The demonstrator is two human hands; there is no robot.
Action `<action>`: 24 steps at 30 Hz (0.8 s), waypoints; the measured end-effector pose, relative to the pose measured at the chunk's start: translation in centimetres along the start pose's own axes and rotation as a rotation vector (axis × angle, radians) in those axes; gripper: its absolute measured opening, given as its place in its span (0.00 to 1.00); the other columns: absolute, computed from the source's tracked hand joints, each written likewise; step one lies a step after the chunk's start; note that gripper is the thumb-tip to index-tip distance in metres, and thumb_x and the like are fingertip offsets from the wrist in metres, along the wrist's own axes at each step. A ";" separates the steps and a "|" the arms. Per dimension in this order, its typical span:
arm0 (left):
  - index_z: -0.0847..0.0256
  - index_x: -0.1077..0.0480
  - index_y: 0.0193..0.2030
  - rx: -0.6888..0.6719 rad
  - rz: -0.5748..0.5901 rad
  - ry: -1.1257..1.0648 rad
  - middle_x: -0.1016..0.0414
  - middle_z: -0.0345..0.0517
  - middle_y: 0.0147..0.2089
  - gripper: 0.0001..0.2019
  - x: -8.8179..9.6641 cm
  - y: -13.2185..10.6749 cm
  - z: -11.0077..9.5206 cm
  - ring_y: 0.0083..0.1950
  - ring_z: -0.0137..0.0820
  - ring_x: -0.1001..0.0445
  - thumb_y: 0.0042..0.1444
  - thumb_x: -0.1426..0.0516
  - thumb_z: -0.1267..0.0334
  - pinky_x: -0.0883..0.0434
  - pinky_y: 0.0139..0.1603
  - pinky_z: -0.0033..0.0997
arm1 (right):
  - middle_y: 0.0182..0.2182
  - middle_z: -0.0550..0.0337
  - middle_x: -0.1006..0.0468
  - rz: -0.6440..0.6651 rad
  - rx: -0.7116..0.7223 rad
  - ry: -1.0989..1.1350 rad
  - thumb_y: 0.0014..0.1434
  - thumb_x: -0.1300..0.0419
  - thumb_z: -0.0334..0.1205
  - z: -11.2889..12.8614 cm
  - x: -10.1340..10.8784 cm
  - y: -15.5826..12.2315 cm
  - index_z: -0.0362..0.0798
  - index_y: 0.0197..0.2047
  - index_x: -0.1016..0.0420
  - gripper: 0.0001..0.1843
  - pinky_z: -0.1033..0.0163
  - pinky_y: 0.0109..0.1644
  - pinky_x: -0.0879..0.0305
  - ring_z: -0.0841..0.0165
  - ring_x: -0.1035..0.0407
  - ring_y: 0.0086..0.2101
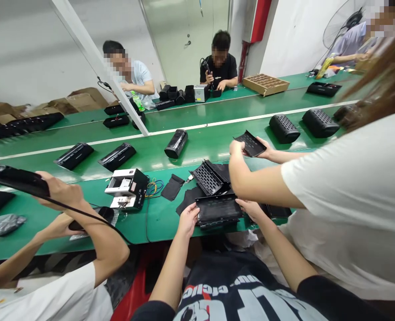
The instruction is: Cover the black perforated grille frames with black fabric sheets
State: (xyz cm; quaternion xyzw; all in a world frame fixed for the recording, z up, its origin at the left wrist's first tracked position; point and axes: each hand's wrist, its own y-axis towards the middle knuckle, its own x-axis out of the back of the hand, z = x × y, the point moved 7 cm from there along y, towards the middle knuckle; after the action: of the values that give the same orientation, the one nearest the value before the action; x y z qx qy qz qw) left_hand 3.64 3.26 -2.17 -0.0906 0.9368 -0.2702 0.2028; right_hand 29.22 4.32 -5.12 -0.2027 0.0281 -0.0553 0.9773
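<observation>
Between my two hands is a black plastic housing panel [219, 208], its hollow inner side facing up. My left hand [188, 218] pinches its left end, and my right hand [251, 209] grips the right end near the upper corner. Under and just in front of the panel lies another dark part, mostly hidden. Beyond it, a stack of black perforated grilles [210, 177] rests on the green bench, beside thin black sheets [188, 200]. A separate black cloth-like piece [173, 187] lies farther left.
A white-and-black machine [128, 189] with coiled cables [154, 188] stands to the left. At right, a co-worker's arms [260, 178] reach across, holding another black panel [250, 143]. A left neighbour holds a dark tool [17, 179]. Black speaker-like units [176, 143] sit on the green conveyor [204, 133].
</observation>
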 end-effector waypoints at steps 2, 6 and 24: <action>0.65 0.30 0.36 -0.011 0.001 -0.013 0.26 0.45 0.31 0.17 0.0 0.0 -0.1 0.29 0.25 0.29 0.35 0.38 0.71 0.32 0.32 0.25 | 0.30 0.59 0.26 0.037 -0.018 0.020 0.42 0.41 0.46 0.1 -0.3 -0.1 0.45 0.39 0.28 0.21 0.69 0.26 0.40 0.72 0.34 0.27; 0.65 0.30 0.36 -0.015 -0.034 -0.014 0.27 0.44 0.30 0.16 0.4 -0.1 -0.2 0.28 0.25 0.29 0.34 0.38 0.70 0.32 0.31 0.25 | 0.25 0.60 0.27 0.049 -0.021 0.035 0.40 0.39 0.44 0.6 -0.4 -0.4 0.44 0.34 0.28 0.17 0.70 0.22 0.41 0.73 0.36 0.23; 0.64 0.34 0.42 -0.162 -0.406 0.763 0.33 0.55 0.43 0.17 8.2 1.9 -3.7 0.46 0.37 0.33 0.42 0.44 0.67 0.37 0.46 0.37 | 0.24 0.65 0.33 -0.551 0.073 0.410 0.45 0.46 0.46 -1.4 3.2 1.4 0.49 0.30 0.42 0.11 0.65 0.31 0.33 0.73 0.33 0.26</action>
State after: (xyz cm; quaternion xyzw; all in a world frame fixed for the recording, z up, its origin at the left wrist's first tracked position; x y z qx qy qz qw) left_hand -5.49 4.31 -3.05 -0.1824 0.9260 -0.2444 -0.2225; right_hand 32.41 4.69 -7.06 -0.1523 0.1661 -0.3575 0.9063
